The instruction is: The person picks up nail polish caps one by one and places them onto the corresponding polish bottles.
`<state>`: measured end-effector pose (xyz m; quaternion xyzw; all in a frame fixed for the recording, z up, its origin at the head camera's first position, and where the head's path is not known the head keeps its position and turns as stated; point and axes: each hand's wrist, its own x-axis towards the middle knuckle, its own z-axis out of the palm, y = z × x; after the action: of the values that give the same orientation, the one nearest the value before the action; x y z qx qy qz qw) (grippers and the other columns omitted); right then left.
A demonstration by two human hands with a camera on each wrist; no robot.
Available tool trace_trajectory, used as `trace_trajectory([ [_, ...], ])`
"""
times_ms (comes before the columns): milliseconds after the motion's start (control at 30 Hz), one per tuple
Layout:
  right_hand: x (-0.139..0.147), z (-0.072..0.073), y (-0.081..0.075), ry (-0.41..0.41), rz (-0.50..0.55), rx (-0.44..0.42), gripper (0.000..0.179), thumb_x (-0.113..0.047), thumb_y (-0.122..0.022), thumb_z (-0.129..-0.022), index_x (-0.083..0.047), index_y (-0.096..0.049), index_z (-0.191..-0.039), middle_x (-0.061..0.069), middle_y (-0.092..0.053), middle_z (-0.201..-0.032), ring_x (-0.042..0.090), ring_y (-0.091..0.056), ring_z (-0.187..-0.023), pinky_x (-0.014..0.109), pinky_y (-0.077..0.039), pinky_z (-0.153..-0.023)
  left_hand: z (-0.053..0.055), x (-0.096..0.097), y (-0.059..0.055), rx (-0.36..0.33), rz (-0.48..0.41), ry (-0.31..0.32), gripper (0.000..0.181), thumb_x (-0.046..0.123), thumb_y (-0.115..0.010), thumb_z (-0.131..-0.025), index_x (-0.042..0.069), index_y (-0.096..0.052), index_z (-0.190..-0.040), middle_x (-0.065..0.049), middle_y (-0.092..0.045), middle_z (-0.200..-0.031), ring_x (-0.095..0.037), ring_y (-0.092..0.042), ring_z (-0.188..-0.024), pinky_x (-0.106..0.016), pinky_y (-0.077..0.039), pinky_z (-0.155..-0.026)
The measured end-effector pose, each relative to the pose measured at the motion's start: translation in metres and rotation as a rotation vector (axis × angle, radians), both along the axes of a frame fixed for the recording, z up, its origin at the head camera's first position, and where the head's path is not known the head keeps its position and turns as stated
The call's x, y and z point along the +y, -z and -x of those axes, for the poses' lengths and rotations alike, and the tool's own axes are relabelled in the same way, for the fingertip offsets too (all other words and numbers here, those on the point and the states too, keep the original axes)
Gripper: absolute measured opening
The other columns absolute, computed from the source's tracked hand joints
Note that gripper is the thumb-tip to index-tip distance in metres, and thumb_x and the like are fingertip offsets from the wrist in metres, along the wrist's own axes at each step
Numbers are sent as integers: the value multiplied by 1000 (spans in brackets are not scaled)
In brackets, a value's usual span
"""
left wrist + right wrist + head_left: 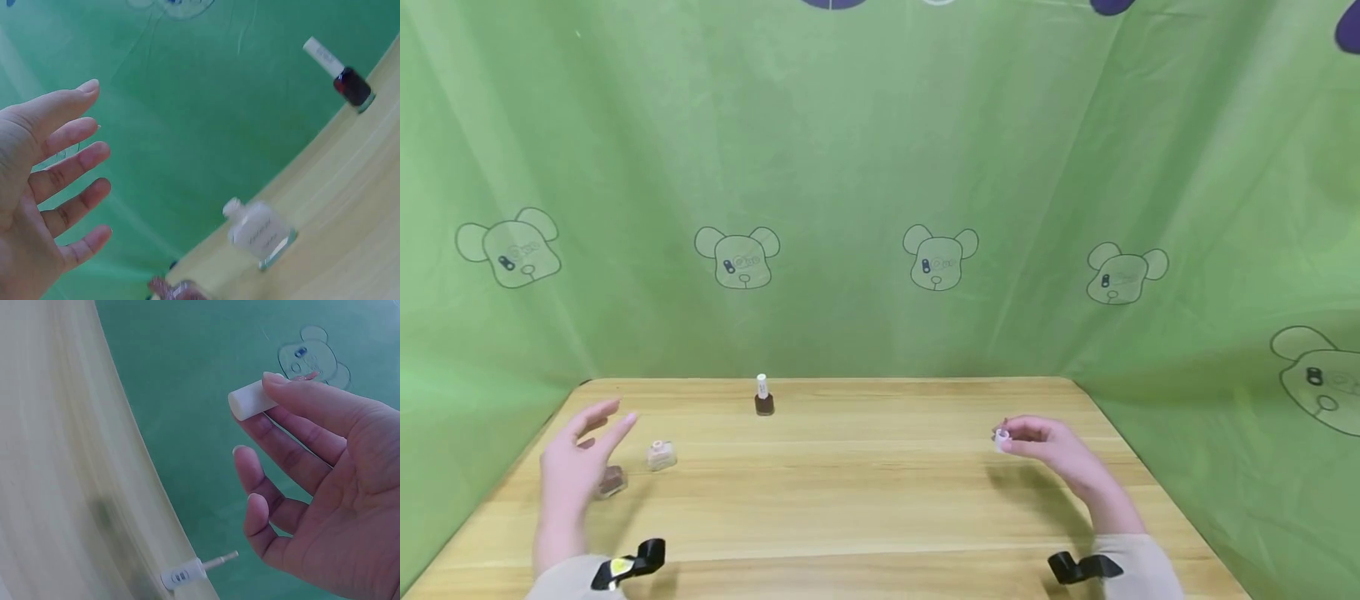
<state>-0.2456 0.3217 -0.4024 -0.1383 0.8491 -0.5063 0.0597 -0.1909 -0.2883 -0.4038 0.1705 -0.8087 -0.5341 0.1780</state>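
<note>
My right hand (1048,450) pinches a white nail polish cap (250,400) between thumb and fingertips, raised over the table's right side. A reddish tip, likely its brush, shows beyond the thumb. Another white cap with a brush (184,575) stands on the table in the right wrist view. On the left, my left hand (576,462) hovers with loosely bent fingers, holding nothing. Beside it stand two capless polish bottles: a brownish one (613,481), partly hidden by the hand in the head view, and a pale one (662,455).
A dark red nail polish bottle (763,403) with a long white cap stands upright near the back edge of the wooden table (850,500). A green curtain (850,167) with bear-head prints surrounds the table's back and sides.
</note>
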Motion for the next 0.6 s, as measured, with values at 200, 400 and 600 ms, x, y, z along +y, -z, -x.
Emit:
trace_trajectory([
  [200, -13, 0, 2, -56, 10, -8, 39, -15, -69, -88, 7, -61, -119, 16, -66, -116, 5, -62, -97, 23, -52, -87, -3, -14, 17, -71, 40, 27, 69, 49, -66, -88, 14, -45, -144, -14, -45, -147, 7, -49, -90, -7, -46, -71],
  [400, -23, 0, 6, -81, 18, -3, 36, -14, -69, -88, 7, -61, -117, 21, -64, -120, 5, -63, -97, 23, -52, -86, -6, -30, 38, -135, 6, 100, 77, 52, -64, -89, 13, -36, -149, -15, -35, -155, -3, -58, -106, -51, -40, -108],
  [600, -30, -1, 9, -117, 18, 17, 36, -13, -69, -88, 9, -61, -115, 22, -66, -115, 5, -62, -94, 25, -54, -83, -10, -44, 54, -146, 45, 128, 77, 49, -65, -89, 8, -36, -148, 12, -47, -145, -7, -46, -116, -61, -32, -108],
])
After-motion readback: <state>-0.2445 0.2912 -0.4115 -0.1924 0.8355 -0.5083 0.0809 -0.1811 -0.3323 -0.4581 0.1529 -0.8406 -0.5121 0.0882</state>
